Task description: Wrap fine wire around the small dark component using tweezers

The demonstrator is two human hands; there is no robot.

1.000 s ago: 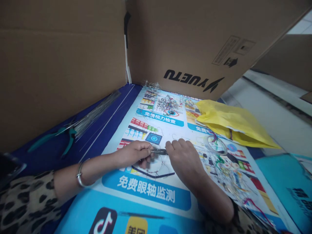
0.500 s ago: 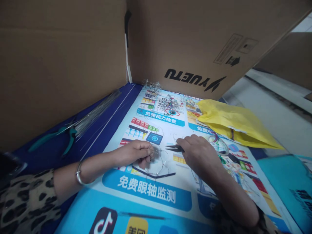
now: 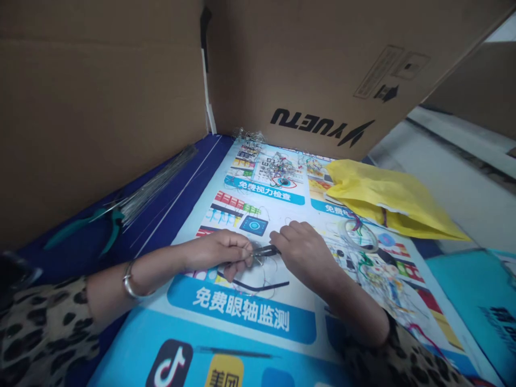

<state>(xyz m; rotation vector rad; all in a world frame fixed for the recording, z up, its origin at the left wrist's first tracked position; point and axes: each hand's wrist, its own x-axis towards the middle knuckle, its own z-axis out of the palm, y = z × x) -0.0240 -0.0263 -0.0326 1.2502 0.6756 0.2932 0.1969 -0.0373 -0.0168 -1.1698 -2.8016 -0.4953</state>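
My left hand (image 3: pixel 229 252) pinches a thin wire piece (image 3: pixel 264 269) whose fine loops hang below and to the right of the fingertips. My right hand (image 3: pixel 302 252) is wrapped round a pair of dark pliers (image 3: pixel 266 250). The tips of the pliers reach the wire right at my left fingertips. Whether the jaws are closed on the wire is too small to tell. Both hands are just above a printed poster sheet (image 3: pixel 242 336).
Green-handled pliers (image 3: pixel 115 228) and a bundle of straight wires (image 3: pixel 157 183) lie at left. Tangled wire pieces (image 3: pixel 282 166) sit at the back. A yellow bag (image 3: pixel 387 193), a tape roll (image 3: pixel 360 236) and a teal packet (image 3: pixel 463 295) are at right. Cardboard walls (image 3: pixel 282 64) stand behind.
My right hand has moved left, bringing the tips of the pliers from apart to the wire at my left fingertips. My left hand has stayed nearly in place.
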